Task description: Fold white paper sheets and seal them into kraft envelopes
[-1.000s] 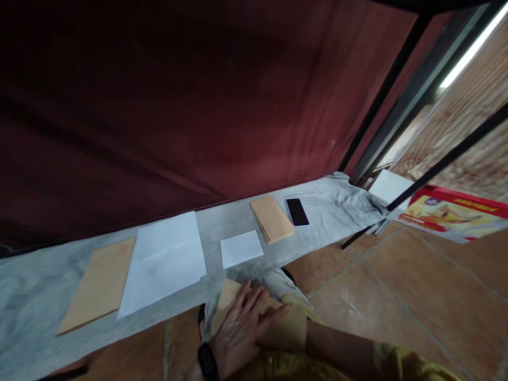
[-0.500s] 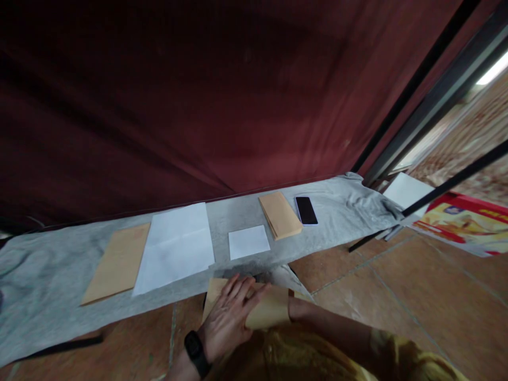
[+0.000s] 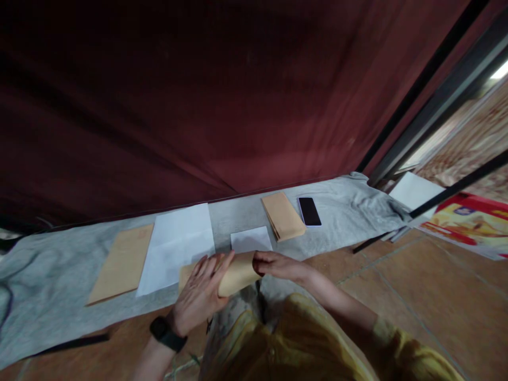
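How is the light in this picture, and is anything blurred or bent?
Head view: dim overall, the red curtain almost black at the top; a bright strip glares at the upper right. The wide lens curves the grey cloth. The left hand, right hand and brown envelope look slightly soft.

No writing can be read. The red and yellow poster (image 3: 470, 225), far to the right of the right hand (image 3: 280, 264), carries print too small and blurred to make out. The flat envelope (image 3: 123, 262), lying left of the left hand (image 3: 200, 293), may bear a faint reddish mark, illegible. The curled envelope (image 3: 238, 272) between the hands shows only plain brown paper.
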Motion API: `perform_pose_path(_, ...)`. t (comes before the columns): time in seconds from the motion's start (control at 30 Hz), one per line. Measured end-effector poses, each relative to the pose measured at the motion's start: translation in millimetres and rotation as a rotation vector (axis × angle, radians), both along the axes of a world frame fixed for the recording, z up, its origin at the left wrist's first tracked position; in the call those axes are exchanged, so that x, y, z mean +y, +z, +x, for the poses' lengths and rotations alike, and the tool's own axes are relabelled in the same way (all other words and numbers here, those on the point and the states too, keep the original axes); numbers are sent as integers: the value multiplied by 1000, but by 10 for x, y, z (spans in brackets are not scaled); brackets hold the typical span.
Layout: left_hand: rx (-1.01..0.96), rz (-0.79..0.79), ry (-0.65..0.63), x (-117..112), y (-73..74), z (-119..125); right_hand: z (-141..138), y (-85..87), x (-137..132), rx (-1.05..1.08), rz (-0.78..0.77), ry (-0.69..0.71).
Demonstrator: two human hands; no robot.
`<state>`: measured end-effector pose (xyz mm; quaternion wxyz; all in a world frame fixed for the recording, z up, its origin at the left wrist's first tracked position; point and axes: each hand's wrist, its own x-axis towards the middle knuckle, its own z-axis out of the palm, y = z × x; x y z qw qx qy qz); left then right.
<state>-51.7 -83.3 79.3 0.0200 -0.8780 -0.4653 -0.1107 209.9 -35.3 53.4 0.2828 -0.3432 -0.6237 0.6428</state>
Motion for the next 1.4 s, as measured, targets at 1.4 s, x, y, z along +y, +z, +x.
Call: perform_pose_path(1.4, 3, -236, 127, 589, -420, -699, 355, -646, 161, 161, -315, -798)
